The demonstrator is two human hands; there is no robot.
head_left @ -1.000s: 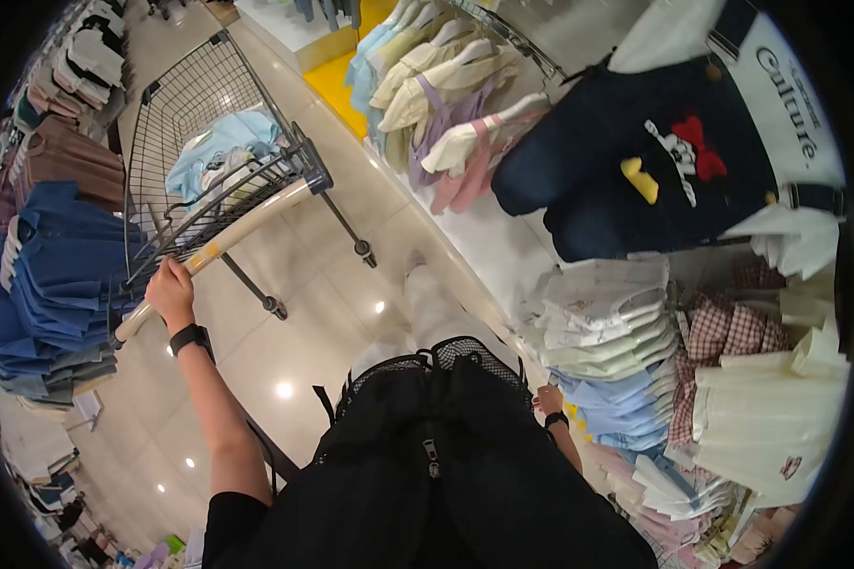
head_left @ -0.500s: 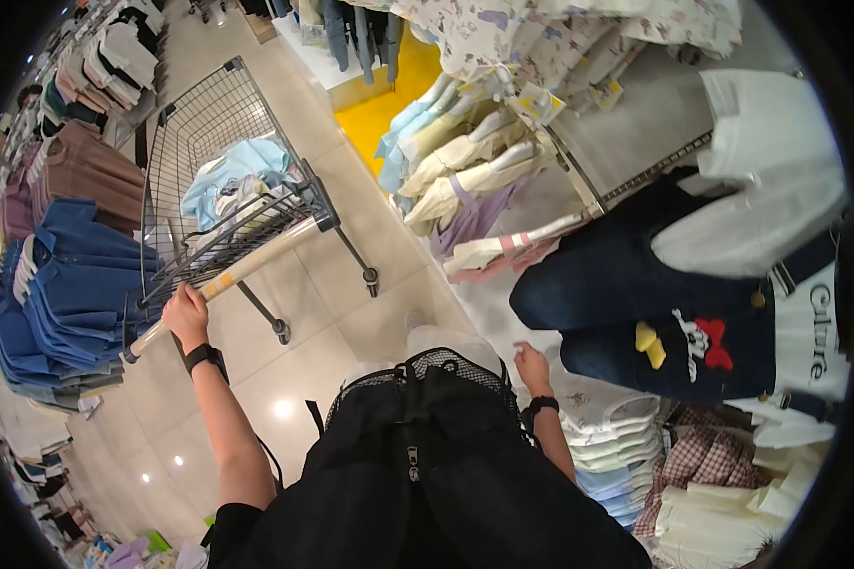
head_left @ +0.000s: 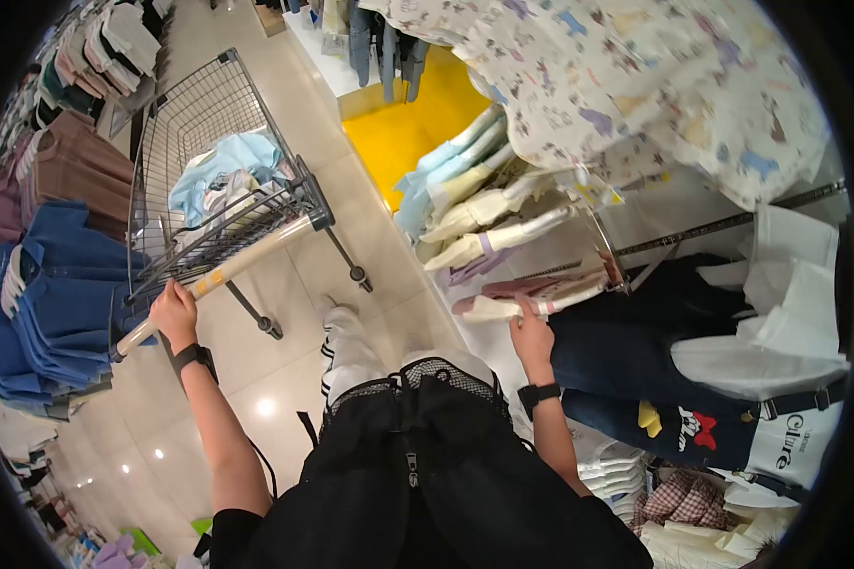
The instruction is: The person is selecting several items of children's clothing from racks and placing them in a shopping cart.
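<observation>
My left hand (head_left: 174, 314) is closed around the pale handle bar (head_left: 242, 256) of a wire shopping cart (head_left: 199, 104). Light blue and pale clothes (head_left: 226, 175) lie heaped in its basket. On the other side, my right hand (head_left: 532, 337) reaches up to a white and pink garment (head_left: 495, 308) at the end of a hanging row. An outstretched finger rests against the garment's edge; the other fingers are partly hidden. Just right of this hand hang dark denim overalls (head_left: 626, 332) with a cartoon patch.
Blue shirts (head_left: 71, 294) hang close to the cart's left side. Cream and light blue clothes (head_left: 493, 209) hang ahead on the right, below printed white garments (head_left: 636, 85). A yellow display base (head_left: 408, 119) borders the tiled aisle (head_left: 318, 175). Folded clothes fill the lower right.
My right hand has moved up from beside my body to the white and pink garment. The left hand keeps hold of the cart. A striped trouser leg has come into view.
</observation>
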